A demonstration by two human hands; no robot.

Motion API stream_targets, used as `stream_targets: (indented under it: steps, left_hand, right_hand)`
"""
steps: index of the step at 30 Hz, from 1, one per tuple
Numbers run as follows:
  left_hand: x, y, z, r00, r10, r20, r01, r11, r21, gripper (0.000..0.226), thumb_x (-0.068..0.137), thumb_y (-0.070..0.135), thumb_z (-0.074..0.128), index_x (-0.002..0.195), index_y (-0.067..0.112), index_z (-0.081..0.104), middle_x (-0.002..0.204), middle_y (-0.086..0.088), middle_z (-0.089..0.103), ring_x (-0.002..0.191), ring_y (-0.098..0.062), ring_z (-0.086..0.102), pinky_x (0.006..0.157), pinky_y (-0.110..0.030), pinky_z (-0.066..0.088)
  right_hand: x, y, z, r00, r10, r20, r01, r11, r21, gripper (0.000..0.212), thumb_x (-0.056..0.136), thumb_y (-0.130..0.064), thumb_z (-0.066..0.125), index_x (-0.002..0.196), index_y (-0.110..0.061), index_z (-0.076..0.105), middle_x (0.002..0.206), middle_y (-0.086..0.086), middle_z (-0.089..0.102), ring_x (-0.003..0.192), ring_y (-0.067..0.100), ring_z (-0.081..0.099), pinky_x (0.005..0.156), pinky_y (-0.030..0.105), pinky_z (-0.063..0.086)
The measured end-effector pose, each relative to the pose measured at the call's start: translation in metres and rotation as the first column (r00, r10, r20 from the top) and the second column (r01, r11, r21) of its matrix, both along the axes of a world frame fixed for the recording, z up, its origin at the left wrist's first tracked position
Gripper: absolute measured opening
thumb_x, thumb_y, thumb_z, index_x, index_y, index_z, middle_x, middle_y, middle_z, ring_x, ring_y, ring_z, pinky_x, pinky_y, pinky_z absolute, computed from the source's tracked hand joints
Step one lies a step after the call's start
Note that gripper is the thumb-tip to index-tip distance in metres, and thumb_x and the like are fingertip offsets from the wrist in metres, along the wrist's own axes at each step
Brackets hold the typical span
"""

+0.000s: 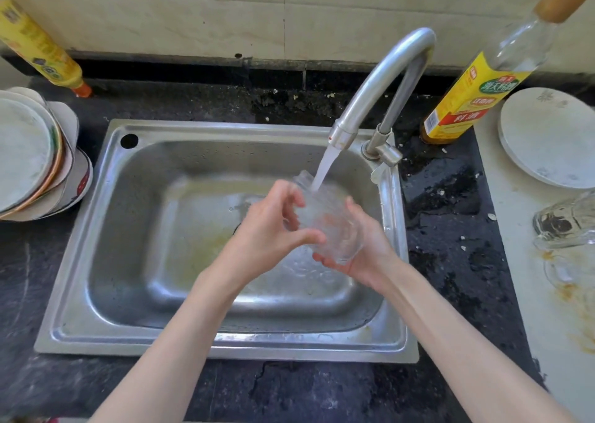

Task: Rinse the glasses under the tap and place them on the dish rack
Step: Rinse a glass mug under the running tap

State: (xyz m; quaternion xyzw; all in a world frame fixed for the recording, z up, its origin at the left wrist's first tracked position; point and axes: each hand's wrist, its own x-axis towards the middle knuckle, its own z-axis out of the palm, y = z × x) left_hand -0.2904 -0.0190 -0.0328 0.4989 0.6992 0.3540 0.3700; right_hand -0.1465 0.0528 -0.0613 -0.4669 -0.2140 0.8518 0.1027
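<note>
Rinsing is under way: both the left hand [273,226] and the right hand [360,245] curl round 1 glass [325,220] held tilted under the running tap [380,88] over the sink [128,229], so next it probably needs draining, then carrying to a rack not in view.

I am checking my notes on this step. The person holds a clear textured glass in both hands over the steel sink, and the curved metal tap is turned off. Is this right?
Not quite: the curved metal tap is running. The head view shows a white stream falling from its spout onto the clear textured glass, which the left hand and right hand hold over the steel sink.
</note>
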Motion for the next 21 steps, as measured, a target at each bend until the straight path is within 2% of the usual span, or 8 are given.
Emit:
stream_targets:
  steps: [3,5,7,10,12,14,19,21]
  left_hand:
    - [0.008,0.003,0.001,0.965,0.263,0.003,-0.263,0.965,-0.024,0.043,0.069,0.031,0.080,0.073,0.022,0.038,0.067,0.004,0.048,0.060,-0.011,0.044,0.059,-0.015,0.037]
    - [0.012,0.007,0.000,0.919,0.391,-0.060,-0.391,0.920,0.012,0.033,0.082,0.035,0.067,0.070,0.021,0.040,0.062,0.006,0.046,0.058,-0.010,0.042,0.056,-0.020,0.034]
    - [0.009,0.009,0.002,0.908,0.404,-0.114,-0.402,0.915,0.043,0.026,0.091,0.034,0.055,0.071,0.021,0.043,0.060,0.008,0.046,0.058,-0.007,0.045,0.055,-0.021,0.033]
    - [-0.002,0.006,0.004,0.982,0.170,-0.089,-0.171,0.985,-0.008,0.010,0.091,0.023,0.057,0.094,0.021,0.049,0.068,0.010,0.049,0.062,-0.001,0.048,0.059,-0.015,0.035]
    - [-0.007,0.000,0.005,0.999,-0.002,-0.045,0.003,1.000,0.021,0.028,0.083,0.016,0.068,0.098,0.024,0.045,0.072,0.008,0.050,0.067,0.000,0.049,0.066,-0.009,0.037]
    - [-0.007,-0.006,0.004,0.998,-0.038,-0.057,0.041,0.998,0.055,0.039,0.075,0.015,0.076,0.087,0.029,0.041,0.074,0.008,0.052,0.071,0.005,0.050,0.070,-0.006,0.036]
    - [0.002,-0.006,-0.006,0.967,0.236,0.092,-0.238,0.971,0.009,0.028,0.086,0.014,0.064,0.077,0.025,0.040,0.071,0.007,0.049,0.061,0.003,0.047,0.061,-0.011,0.037]
    - [0.002,-0.002,-0.004,0.945,0.297,0.140,-0.292,0.955,-0.057,0.020,0.093,0.018,0.054,0.077,0.024,0.042,0.069,0.005,0.052,0.061,-0.001,0.051,0.060,-0.014,0.039]
  right_hand:
    - [0.000,-0.002,0.005,0.994,0.106,0.003,-0.102,0.946,0.307,0.055,0.076,-0.050,0.059,0.123,-0.021,0.052,0.121,0.002,0.056,0.096,0.018,0.061,0.056,0.029,0.054]
    - [-0.002,-0.006,0.003,0.984,0.165,0.067,-0.177,0.872,0.457,0.055,0.073,-0.034,0.069,0.124,-0.028,0.049,0.124,-0.010,0.049,0.107,0.013,0.056,0.057,0.029,0.054]
    - [-0.003,-0.011,-0.001,0.982,0.176,0.064,-0.186,0.873,0.451,0.047,0.075,-0.024,0.070,0.117,-0.032,0.050,0.112,-0.008,0.057,0.090,0.016,0.063,0.051,0.027,0.051]
    - [-0.005,-0.013,-0.005,0.996,0.067,-0.058,-0.052,0.972,0.229,0.046,0.080,-0.037,0.069,0.119,-0.018,0.054,0.092,0.005,0.062,0.058,0.017,0.059,0.045,0.022,0.045]
    - [-0.004,-0.011,-0.004,0.997,-0.017,-0.070,0.019,0.999,0.038,0.043,0.088,-0.049,0.052,0.106,-0.011,0.062,0.076,0.005,0.065,0.047,0.015,0.056,0.036,0.016,0.041]
    - [-0.005,-0.007,-0.001,0.999,-0.023,-0.034,0.022,0.999,-0.032,0.045,0.087,-0.053,0.046,0.093,-0.012,0.064,0.066,0.005,0.064,0.041,0.016,0.054,0.033,0.015,0.039]
    - [-0.010,-0.004,-0.004,1.000,0.002,0.023,-0.010,0.941,0.337,0.049,0.073,-0.048,0.063,0.112,-0.019,0.054,0.109,0.007,0.058,0.074,0.023,0.060,0.050,0.029,0.048]
    - [-0.008,-0.006,-0.008,0.997,-0.015,0.070,-0.018,0.898,0.439,0.048,0.071,-0.041,0.066,0.111,-0.021,0.050,0.113,0.004,0.053,0.086,0.024,0.059,0.051,0.029,0.048]
